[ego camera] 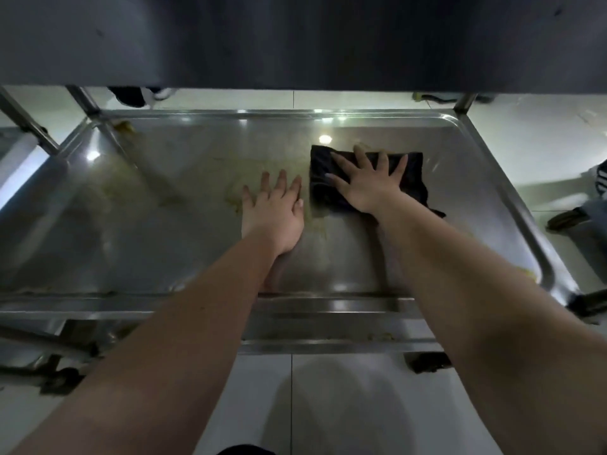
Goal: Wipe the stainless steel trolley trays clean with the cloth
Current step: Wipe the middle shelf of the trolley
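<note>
The picture is dim and soft throughout, with a grey-green cast. Ceiling lights show only as reflections on the steel tray [164, 224]: one round glare spot [325, 138] near the far rim and smaller glints along that rim and at the left. The upper shelf [295, 37] is a dark, featureless band across the top. Blurred shadows lie on the tray under the left forearm [184, 323] and the right forearm [460, 284], and another spreads over the white floor tiles [361, 405]. The black cloth [414, 178] shows almost no texture. Wide-angle distortion bends the rims outward, and the right edge is smeared.
</note>
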The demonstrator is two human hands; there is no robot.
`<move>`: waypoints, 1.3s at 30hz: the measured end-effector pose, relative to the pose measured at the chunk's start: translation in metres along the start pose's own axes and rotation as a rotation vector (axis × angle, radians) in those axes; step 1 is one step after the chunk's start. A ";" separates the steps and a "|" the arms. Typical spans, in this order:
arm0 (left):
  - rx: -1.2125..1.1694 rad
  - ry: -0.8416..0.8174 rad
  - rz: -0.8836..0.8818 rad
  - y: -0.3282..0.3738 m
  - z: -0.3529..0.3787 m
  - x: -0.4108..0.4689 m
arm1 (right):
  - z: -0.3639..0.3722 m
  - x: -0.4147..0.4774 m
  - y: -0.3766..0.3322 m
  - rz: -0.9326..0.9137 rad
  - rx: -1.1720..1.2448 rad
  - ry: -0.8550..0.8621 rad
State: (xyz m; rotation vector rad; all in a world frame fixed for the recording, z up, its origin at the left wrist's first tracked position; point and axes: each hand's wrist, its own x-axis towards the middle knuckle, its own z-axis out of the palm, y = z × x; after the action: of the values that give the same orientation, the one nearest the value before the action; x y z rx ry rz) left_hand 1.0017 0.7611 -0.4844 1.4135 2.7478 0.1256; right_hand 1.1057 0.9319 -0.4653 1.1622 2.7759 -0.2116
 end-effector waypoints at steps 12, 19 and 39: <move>-0.029 -0.017 -0.009 0.004 -0.008 -0.004 | 0.018 -0.130 0.019 -0.157 0.023 -0.120; -0.012 -0.025 0.006 0.002 -0.005 -0.003 | 0.017 -0.092 0.017 -0.112 0.005 -0.034; -0.035 0.005 0.001 0.004 0.000 -0.004 | -0.008 0.006 0.134 0.245 0.068 0.075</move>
State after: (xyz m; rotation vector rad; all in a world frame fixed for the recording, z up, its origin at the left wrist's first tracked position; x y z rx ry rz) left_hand 1.0068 0.7602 -0.4840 1.4075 2.7354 0.1766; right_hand 1.1970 1.0306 -0.4696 1.5422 2.6734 -0.2424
